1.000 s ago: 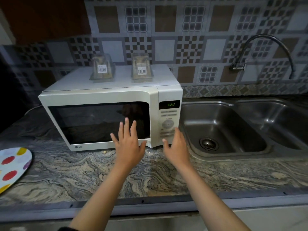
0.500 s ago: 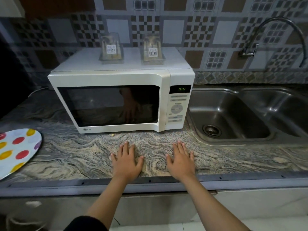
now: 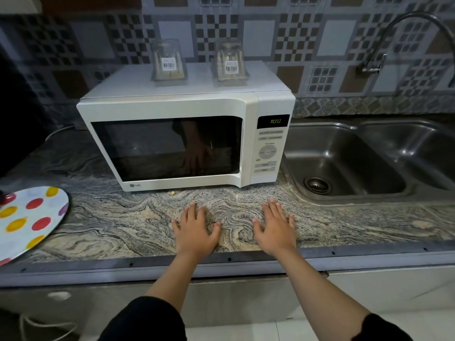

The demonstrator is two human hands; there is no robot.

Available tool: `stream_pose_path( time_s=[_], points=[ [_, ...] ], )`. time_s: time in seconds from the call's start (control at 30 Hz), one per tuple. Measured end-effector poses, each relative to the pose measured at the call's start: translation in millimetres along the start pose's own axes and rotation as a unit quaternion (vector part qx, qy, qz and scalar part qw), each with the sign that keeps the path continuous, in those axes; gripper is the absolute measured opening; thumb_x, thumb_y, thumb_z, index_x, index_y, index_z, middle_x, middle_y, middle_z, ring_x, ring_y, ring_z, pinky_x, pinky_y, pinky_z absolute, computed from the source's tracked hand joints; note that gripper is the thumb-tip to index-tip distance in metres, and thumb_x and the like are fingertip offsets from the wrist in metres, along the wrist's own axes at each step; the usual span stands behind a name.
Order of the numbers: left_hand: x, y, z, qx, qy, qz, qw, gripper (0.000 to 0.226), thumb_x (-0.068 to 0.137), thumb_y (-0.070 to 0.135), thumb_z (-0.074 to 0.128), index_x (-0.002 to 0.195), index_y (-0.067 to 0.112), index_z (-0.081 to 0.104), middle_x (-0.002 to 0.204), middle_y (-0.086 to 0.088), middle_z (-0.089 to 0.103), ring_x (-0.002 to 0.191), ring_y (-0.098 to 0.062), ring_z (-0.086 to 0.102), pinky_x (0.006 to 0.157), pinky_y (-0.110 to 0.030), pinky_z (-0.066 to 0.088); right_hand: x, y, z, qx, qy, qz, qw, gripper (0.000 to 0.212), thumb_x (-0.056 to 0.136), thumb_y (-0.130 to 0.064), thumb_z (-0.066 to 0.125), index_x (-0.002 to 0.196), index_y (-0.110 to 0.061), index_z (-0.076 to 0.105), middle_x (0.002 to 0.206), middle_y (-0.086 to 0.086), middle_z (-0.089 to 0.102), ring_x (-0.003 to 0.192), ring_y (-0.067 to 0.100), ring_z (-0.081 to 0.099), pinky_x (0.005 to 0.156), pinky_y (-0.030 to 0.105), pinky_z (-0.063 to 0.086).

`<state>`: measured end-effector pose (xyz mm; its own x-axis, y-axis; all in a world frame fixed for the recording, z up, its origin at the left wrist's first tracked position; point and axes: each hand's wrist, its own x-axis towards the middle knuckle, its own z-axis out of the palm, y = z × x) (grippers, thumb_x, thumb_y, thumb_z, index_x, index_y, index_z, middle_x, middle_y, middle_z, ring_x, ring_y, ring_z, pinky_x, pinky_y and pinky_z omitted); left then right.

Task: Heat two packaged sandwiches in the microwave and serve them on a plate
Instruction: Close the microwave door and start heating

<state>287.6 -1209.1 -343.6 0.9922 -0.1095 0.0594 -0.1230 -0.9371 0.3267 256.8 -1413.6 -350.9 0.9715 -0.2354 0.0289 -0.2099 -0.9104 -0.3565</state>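
Observation:
A white microwave (image 3: 172, 107) stands on the marbled counter with its door closed and its green display lit. Two clear-packaged sandwiches stand upright on its top: the left sandwich (image 3: 168, 61) and the right sandwich (image 3: 230, 61), each with a barcode label facing me. A white plate with red, yellow and purple dots (image 3: 27, 220) lies at the counter's left edge. My left hand (image 3: 195, 228) and my right hand (image 3: 274, 226) lie flat, palms down, fingers spread, on the counter in front of the microwave, holding nothing.
A steel double sink (image 3: 344, 156) sits right of the microwave, with a curved tap (image 3: 384, 45) above it on the tiled wall. A white cable (image 3: 59, 131) runs behind the microwave's left side. A small crumb (image 3: 173, 192) lies under the door's edge.
Both hands came back from the microwave's front and settled flat on the counter near its front edge. The view pulled back and tilted down. The microwave, sandwiches and plate stayed put.

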Motion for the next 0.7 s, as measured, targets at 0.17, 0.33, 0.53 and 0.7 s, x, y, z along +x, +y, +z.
stream_pose_path(
  time_s=[0.17,0.33,0.53,0.7],
  points=[
    [0.2,-0.8,0.9,0.000,0.001,-0.001,1.000,0.066,0.090,0.062,0.033,0.145,0.027,0.026,0.158,-0.002,0.014,0.146,-0.023,0.008,0.115,-0.056,0.005,0.3,-0.5,0.1,0.008,0.009,-0.002,1.000,0.062,0.095,-0.050,0.031,0.149,-0.020,0.025,0.160,-0.002,0.009,0.148,0.016,0.002,0.117,0.048,0.001],
    [0.6,-0.4,1.9,0.000,0.006,-0.001,1.000,0.065,0.090,0.062,0.033,0.145,0.027,0.027,0.158,-0.001,0.015,0.145,-0.022,0.009,0.114,-0.056,0.006,0.4,-0.3,0.2,0.010,0.012,-0.001,1.000,0.063,0.094,-0.050,0.032,0.149,-0.020,0.025,0.160,-0.002,0.011,0.147,0.015,0.003,0.117,0.047,0.000],
    [0.6,-1.1,2.8,0.002,0.008,-0.004,1.000,0.066,0.089,0.063,0.033,0.145,0.027,0.027,0.158,-0.001,0.015,0.145,-0.022,0.010,0.114,-0.056,0.006,1.4,0.0,1.1,0.013,0.019,0.000,1.000,0.063,0.094,-0.050,0.034,0.148,-0.020,0.027,0.160,-0.002,0.012,0.147,0.016,0.004,0.118,0.047,0.001],
    [1.0,-0.6,2.5,0.001,0.011,-0.003,1.000,0.066,0.089,0.062,0.035,0.144,0.027,0.029,0.158,-0.002,0.017,0.145,-0.022,0.010,0.114,-0.056,0.007,1.8,-0.4,0.5,0.019,0.021,0.000,1.000,0.062,0.094,-0.050,0.035,0.148,-0.021,0.028,0.160,-0.001,0.013,0.147,0.016,0.005,0.118,0.048,0.002]
  ],
)
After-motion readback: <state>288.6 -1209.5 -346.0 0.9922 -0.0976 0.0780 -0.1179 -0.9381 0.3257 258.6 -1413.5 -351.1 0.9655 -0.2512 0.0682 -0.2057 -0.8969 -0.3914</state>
